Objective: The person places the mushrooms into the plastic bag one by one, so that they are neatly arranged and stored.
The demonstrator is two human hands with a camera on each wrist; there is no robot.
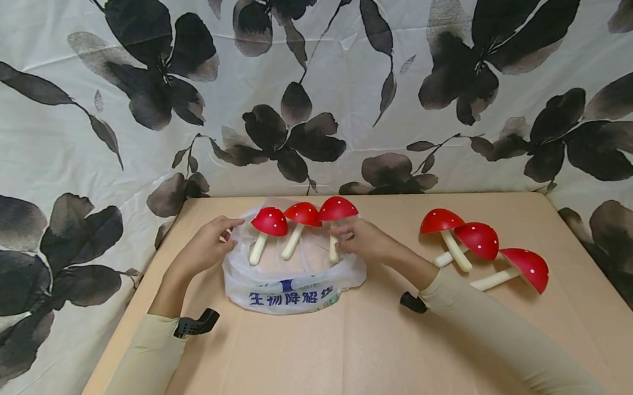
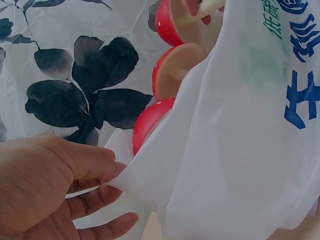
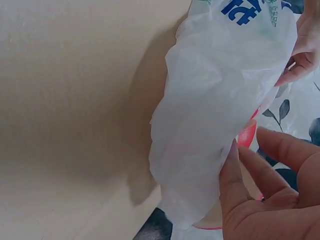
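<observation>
A white plastic bag (image 1: 293, 296) with blue lettering lies on the table, its mouth toward the far edge. Three red-capped, white-dotted toy mushrooms stand in its opening: a left one (image 1: 270, 221), a middle one (image 1: 302, 213) and a right one (image 1: 339, 209). My left hand (image 1: 205, 245) pinches the bag's left edge between thumb and finger, clearest in the left wrist view. At the other side, my right hand (image 1: 365, 240) has its fingertips around the right mushroom's pale stem. The bag partly hides that grip in the right wrist view.
Three more toy mushrooms lie in a group on the right of the table: a left one (image 1: 442, 221), a middle one (image 1: 478, 239) and a right one (image 1: 527, 268). Behind the wooden table (image 1: 297, 363) hangs a white cloth (image 1: 354, 86) with dark flowers.
</observation>
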